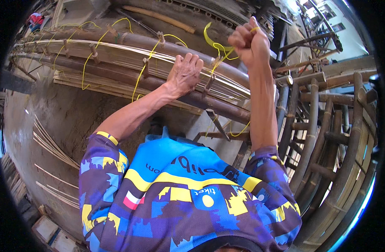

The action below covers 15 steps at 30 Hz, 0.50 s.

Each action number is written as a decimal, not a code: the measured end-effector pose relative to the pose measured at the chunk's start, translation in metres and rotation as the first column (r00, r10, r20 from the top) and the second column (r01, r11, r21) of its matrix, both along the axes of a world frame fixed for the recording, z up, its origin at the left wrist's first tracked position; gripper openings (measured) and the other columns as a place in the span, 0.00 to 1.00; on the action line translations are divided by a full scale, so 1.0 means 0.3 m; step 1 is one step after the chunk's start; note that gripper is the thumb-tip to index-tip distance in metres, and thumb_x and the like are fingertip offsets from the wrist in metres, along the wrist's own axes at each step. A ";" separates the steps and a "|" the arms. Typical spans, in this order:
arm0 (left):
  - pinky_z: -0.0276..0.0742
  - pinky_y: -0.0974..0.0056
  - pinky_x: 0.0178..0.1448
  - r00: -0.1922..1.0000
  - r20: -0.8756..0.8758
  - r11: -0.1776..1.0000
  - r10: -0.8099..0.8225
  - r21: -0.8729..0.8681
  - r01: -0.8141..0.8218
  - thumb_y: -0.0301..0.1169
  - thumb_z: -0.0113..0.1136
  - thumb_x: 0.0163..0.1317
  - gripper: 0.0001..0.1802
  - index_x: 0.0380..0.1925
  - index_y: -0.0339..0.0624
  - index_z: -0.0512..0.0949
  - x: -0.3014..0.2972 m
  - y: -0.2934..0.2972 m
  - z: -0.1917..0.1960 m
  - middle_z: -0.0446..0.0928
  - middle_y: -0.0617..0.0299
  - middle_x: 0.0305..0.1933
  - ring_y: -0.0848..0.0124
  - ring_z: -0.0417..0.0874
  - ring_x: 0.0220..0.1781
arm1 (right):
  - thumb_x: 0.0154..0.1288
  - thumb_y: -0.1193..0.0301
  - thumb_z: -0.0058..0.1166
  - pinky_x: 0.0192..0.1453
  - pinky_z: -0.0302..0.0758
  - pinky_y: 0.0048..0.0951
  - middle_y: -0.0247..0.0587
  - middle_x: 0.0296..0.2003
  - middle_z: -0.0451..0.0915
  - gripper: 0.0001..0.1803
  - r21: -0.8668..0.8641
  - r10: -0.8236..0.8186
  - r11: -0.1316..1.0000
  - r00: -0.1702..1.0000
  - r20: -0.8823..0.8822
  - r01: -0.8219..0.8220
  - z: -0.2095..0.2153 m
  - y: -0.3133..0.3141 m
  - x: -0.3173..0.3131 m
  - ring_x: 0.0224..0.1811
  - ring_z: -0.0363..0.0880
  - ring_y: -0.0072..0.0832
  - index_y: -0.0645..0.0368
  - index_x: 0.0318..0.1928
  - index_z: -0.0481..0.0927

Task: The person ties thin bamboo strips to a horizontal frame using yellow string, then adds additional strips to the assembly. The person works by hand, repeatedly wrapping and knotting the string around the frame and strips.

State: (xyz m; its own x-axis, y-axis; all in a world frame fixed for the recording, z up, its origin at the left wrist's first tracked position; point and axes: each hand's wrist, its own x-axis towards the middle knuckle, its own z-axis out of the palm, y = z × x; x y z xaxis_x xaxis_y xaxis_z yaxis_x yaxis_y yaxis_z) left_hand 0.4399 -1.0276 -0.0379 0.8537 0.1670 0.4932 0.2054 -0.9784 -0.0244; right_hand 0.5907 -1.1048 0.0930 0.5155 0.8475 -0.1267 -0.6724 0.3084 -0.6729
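My right hand (250, 42) is raised above the far pole, its fingers closed on a yellow plastic strap (229, 53). The strap runs down to a short wooden peg (208, 86) that spans two long brown bamboo poles (129, 41). A loose loop of it curls up beside the hand. Left of that peg, my left hand (185, 74) is closed over the thin pale bamboo strips (159, 55) stretched lengthwise between the poles. Its fingertips are hidden. Several more pegs, wound with yellow strap, stand along the poles to the left.
A frame of thick bamboo poles (314, 126) stands close on the right. Thin loose strips (54, 143) lie on the floor at the left. Beyond the poles lies a long tan pole (159, 17). More yellow strap ends hang below the near pole.
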 end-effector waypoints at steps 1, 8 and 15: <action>0.59 0.61 0.38 0.998 0.061 1.000 -0.011 -0.001 0.011 0.36 0.56 0.42 0.15 0.29 0.42 0.68 0.008 0.006 -0.003 0.68 0.58 0.33 0.65 0.67 0.39 | 0.66 0.60 0.35 0.16 0.49 0.24 0.28 0.10 0.51 0.19 -0.063 0.023 0.998 0.997 0.072 -0.018 0.014 -0.022 -0.066 0.11 0.46 0.21 0.52 0.18 0.59; 0.66 0.63 0.38 0.980 -0.055 0.972 -0.190 -0.148 0.180 0.40 0.60 0.40 0.17 0.25 0.41 0.69 0.052 0.073 -0.043 0.74 0.59 0.28 0.64 0.74 0.35 | 0.64 0.64 0.38 0.23 0.64 0.38 0.49 0.15 0.68 0.18 -0.529 0.518 0.848 0.167 0.839 0.028 -0.334 -0.214 -0.440 0.19 0.65 0.48 0.65 0.22 0.68; 0.67 0.59 0.42 0.971 -0.198 0.981 -0.131 -0.170 0.098 0.31 0.56 0.42 0.16 0.34 0.38 0.71 -0.051 0.041 0.116 0.73 0.55 0.33 0.61 0.73 0.40 | 0.52 0.74 0.50 0.42 0.67 0.39 0.51 0.30 0.73 0.07 -0.576 0.537 0.815 -0.293 0.791 -0.062 -0.392 -0.253 -0.456 0.37 0.71 0.45 0.64 0.30 0.70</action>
State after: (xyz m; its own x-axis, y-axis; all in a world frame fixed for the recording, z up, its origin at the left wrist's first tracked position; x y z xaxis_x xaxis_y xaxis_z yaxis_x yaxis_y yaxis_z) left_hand 0.4246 -1.0153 -0.0030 0.9524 0.1235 0.2788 0.0984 -0.9899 0.1023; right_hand 0.4540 -1.1808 -0.0245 -0.0826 0.9951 -0.0540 0.8201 0.0371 -0.5710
